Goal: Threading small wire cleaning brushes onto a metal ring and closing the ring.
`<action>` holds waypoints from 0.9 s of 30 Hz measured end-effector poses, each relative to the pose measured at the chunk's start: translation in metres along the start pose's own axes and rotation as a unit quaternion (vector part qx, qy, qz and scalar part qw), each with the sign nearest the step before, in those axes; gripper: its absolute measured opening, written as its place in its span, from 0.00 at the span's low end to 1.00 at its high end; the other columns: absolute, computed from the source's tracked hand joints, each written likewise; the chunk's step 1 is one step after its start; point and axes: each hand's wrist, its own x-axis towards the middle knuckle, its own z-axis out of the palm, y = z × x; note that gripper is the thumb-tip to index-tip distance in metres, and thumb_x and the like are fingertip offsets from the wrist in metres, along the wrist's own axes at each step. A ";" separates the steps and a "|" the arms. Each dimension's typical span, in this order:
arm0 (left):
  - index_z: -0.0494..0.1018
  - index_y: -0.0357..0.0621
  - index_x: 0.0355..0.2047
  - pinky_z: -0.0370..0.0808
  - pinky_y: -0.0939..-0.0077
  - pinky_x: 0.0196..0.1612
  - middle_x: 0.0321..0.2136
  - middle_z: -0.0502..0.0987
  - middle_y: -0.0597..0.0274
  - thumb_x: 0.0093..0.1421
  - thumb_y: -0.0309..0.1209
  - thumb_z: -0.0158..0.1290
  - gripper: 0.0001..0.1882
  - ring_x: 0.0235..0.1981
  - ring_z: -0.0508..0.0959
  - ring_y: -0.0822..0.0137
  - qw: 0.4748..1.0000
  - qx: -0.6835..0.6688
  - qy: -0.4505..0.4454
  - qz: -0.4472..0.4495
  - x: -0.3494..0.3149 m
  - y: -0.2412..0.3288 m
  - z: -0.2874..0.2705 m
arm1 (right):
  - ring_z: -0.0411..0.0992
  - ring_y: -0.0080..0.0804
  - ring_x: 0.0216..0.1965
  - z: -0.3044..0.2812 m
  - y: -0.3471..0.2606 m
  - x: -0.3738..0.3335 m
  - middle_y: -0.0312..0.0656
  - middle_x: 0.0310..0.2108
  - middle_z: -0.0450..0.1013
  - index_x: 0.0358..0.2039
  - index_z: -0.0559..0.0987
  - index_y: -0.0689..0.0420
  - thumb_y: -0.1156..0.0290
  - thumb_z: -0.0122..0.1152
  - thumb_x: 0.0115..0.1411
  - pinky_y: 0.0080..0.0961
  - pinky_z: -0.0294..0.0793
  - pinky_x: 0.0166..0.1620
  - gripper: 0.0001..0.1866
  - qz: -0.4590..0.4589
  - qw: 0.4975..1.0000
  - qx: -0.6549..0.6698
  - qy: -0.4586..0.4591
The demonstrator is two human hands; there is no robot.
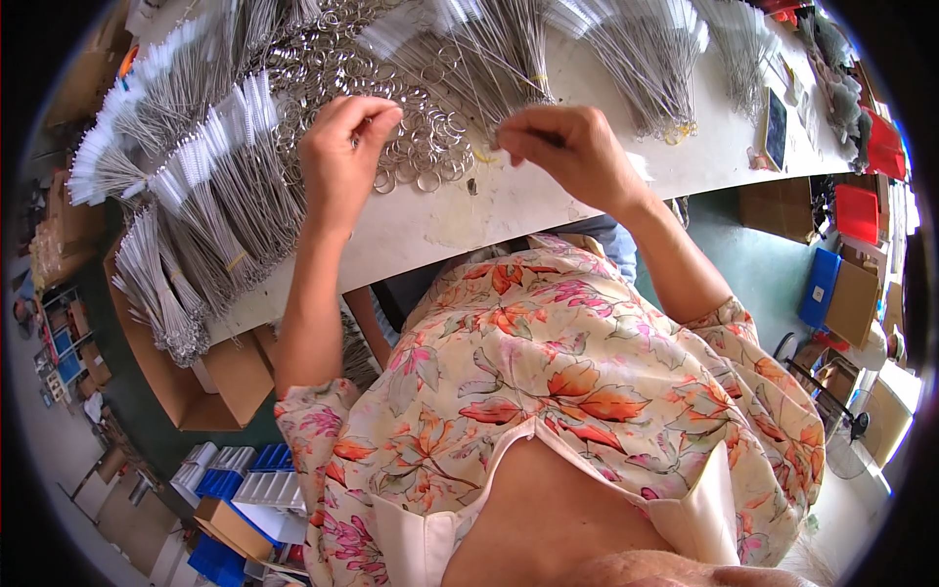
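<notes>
My left hand (344, 139) is raised over the near side of a heap of metal rings (425, 137), its thumb and fingers bent together in a pinch. Across from it, my right hand (569, 145) is held above the table with its fingers curled and the thumb close to the index finger. Whatever either hand holds is too small or too hidden to make out. Close beyond the right fingertips lie thin wire brushes (499, 59) with looped ends and pale bristles, bundled together. More bundled wire brushes (230, 176) lie left of my left hand.
The white table (430, 230) runs across in front of me. Further brush bundles (650, 68) lie at the right, near a dark flat device (776, 127). A cardboard box (230, 386) stands below the table's left end, with blue and white bins (240, 489) nearby. Red bins (857, 215) stand far right.
</notes>
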 end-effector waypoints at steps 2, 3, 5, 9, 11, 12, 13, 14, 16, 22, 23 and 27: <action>0.73 0.41 0.27 0.69 0.82 0.31 0.24 0.75 0.67 0.54 0.31 0.55 0.06 0.25 0.72 0.74 0.903 -0.334 0.073 -0.260 -0.004 0.019 -0.005 | 0.72 0.21 0.26 0.003 -0.015 0.013 0.40 0.25 0.74 0.31 0.79 0.61 0.72 0.57 0.55 0.18 0.70 0.30 0.07 0.018 0.998 0.057 0.017; 0.72 0.38 0.32 0.68 0.85 0.30 0.26 0.74 0.67 0.58 0.32 0.52 0.08 0.26 0.71 0.79 0.854 -0.457 0.080 -0.236 -0.008 0.022 -0.006 | 0.72 0.21 0.26 0.006 -0.021 0.018 0.40 0.25 0.74 0.31 0.79 0.61 0.72 0.57 0.55 0.18 0.70 0.30 0.07 0.017 0.998 0.060 0.015; 0.71 0.38 0.33 0.68 0.85 0.30 0.27 0.74 0.67 0.58 0.31 0.51 0.08 0.26 0.70 0.79 0.805 -0.533 0.098 -0.241 -0.010 0.038 -0.006 | 0.73 0.24 0.28 0.015 -0.029 0.027 0.40 0.30 0.74 0.31 0.79 0.61 0.71 0.59 0.53 0.19 0.71 0.31 0.07 -0.028 0.982 0.185 -0.007; 0.70 0.40 0.35 0.67 0.89 0.28 0.28 0.74 0.65 0.59 0.29 0.50 0.07 0.25 0.70 0.80 0.732 -0.617 0.156 -0.242 -0.012 0.059 -0.010 | 0.74 0.28 0.29 0.042 -0.039 0.026 0.39 0.32 0.73 0.30 0.79 0.60 0.74 0.62 0.50 0.19 0.73 0.32 0.06 -0.172 0.971 0.159 0.041; 0.71 0.39 0.37 0.70 0.90 0.29 0.30 0.75 0.62 0.58 0.26 0.51 0.07 0.27 0.73 0.78 0.741 -0.615 0.159 -0.218 -0.016 0.055 -0.015 | 0.74 0.29 0.28 0.048 -0.044 0.023 0.38 0.32 0.73 0.28 0.79 0.59 0.76 0.62 0.48 0.20 0.73 0.31 0.05 -0.252 0.961 0.088 0.076; 0.71 0.39 0.37 0.70 0.90 0.29 0.30 0.75 0.62 0.58 0.26 0.51 0.07 0.27 0.73 0.78 0.741 -0.614 0.160 -0.219 -0.016 0.058 -0.021 | 0.74 0.30 0.28 0.050 -0.045 0.022 0.36 0.31 0.73 0.27 0.79 0.57 0.77 0.63 0.46 0.21 0.74 0.30 0.06 -0.325 0.938 0.014 0.118; 0.70 0.38 0.38 0.72 0.88 0.31 0.31 0.76 0.61 0.57 0.25 0.51 0.08 0.29 0.74 0.77 0.769 -0.589 0.150 -0.198 -0.014 0.063 -0.030 | 0.74 0.29 0.27 0.050 -0.042 0.024 0.33 0.30 0.73 0.25 0.79 0.55 0.77 0.64 0.41 0.22 0.74 0.27 0.07 -0.371 0.915 -0.059 0.148; 0.70 0.36 0.39 0.74 0.86 0.33 0.33 0.76 0.59 0.56 0.24 0.52 0.10 0.31 0.75 0.76 0.796 -0.562 0.139 -0.177 -0.013 0.066 -0.036 | 0.74 0.29 0.27 0.048 -0.042 0.024 0.33 0.30 0.73 0.25 0.79 0.55 0.77 0.64 0.41 0.22 0.74 0.27 0.07 -0.370 0.915 -0.058 0.148; 0.71 0.34 0.40 0.75 0.81 0.37 0.36 0.76 0.56 0.54 0.20 0.53 0.12 0.35 0.76 0.73 0.813 -0.551 0.122 -0.143 -0.018 0.063 -0.045 | 0.73 0.25 0.25 0.043 -0.047 0.025 0.30 0.31 0.74 0.24 0.79 0.54 0.75 0.64 0.39 0.20 0.73 0.25 0.08 -0.461 0.858 -0.165 0.157; 0.69 0.30 0.44 0.74 0.71 0.45 0.41 0.73 0.45 0.54 0.18 0.50 0.15 0.42 0.75 0.62 0.859 -0.497 0.041 -0.114 -0.026 0.064 -0.075 | 0.66 0.19 0.16 0.042 -0.060 0.026 0.37 0.31 0.74 0.24 0.80 0.61 0.77 0.65 0.31 0.16 0.63 0.16 0.13 -0.534 0.814 -0.191 0.125; 0.69 0.30 0.44 0.73 0.71 0.44 0.41 0.73 0.45 0.54 0.18 0.51 0.16 0.42 0.75 0.62 0.868 -0.484 0.046 -0.103 -0.027 0.063 -0.076 | 0.64 0.19 0.16 0.043 -0.061 0.026 0.37 0.32 0.74 0.24 0.80 0.61 0.77 0.65 0.31 0.15 0.61 0.15 0.13 -0.543 0.809 -0.190 0.120; 0.72 0.31 0.40 0.75 0.81 0.39 0.37 0.75 0.52 0.51 0.14 0.51 0.14 0.37 0.76 0.69 0.874 -0.468 0.074 -0.105 -0.027 0.069 -0.075 | 0.65 0.21 0.15 0.047 -0.057 0.026 0.30 0.17 0.65 0.32 0.76 0.55 0.74 0.65 0.41 0.19 0.63 0.19 0.14 -0.522 0.818 -0.210 0.120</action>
